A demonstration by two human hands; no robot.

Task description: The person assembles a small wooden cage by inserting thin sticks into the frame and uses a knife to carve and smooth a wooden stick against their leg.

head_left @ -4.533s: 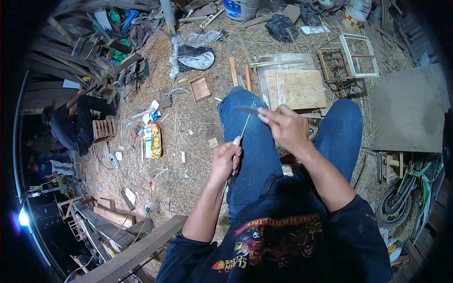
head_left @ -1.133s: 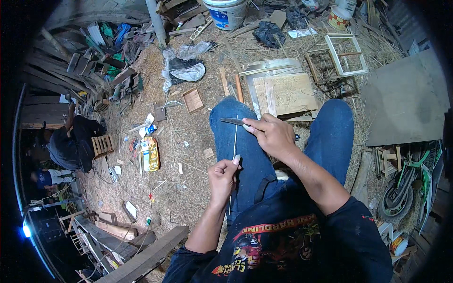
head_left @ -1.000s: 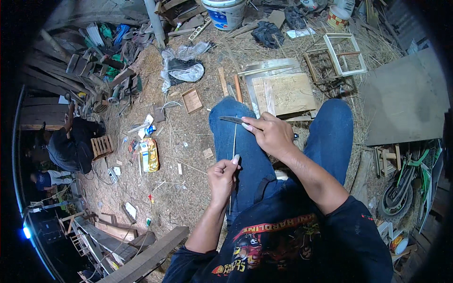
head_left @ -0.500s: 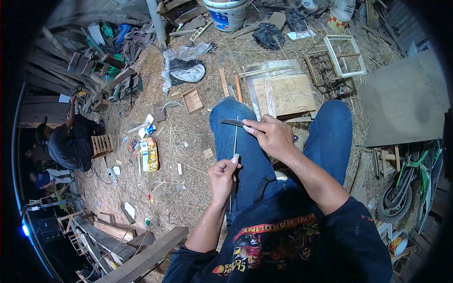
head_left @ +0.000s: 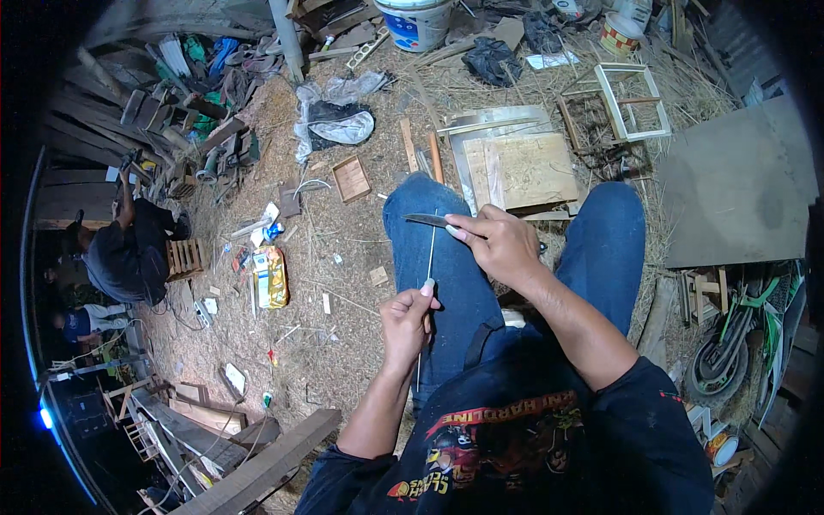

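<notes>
My left hand (head_left: 405,324) is closed, with its thumb pressed along a thin pale stick (head_left: 432,255). The stick stands lengthwise over my left thigh, and its lower end shows below that hand. In my right hand (head_left: 500,249) is a knife (head_left: 423,220), its dark blade pointing left. The blade crosses the stick near its far end. My right thumb and fingers grip the knife at the rear of the blade; the handle is mostly hidden in the palm.
Beyond my knees lie wooden boards (head_left: 536,172), a small open wooden box (head_left: 351,181) and a white-edged frame (head_left: 637,101). A yellow packet (head_left: 271,279) is on the littered ground to the left. Another person (head_left: 129,257) sits farther left. A timber beam (head_left: 266,468) rises at lower left.
My hands, the knife and the stick keep nearly the same pose, with only a very slight shift. The person at the left has moved an arm a little.
</notes>
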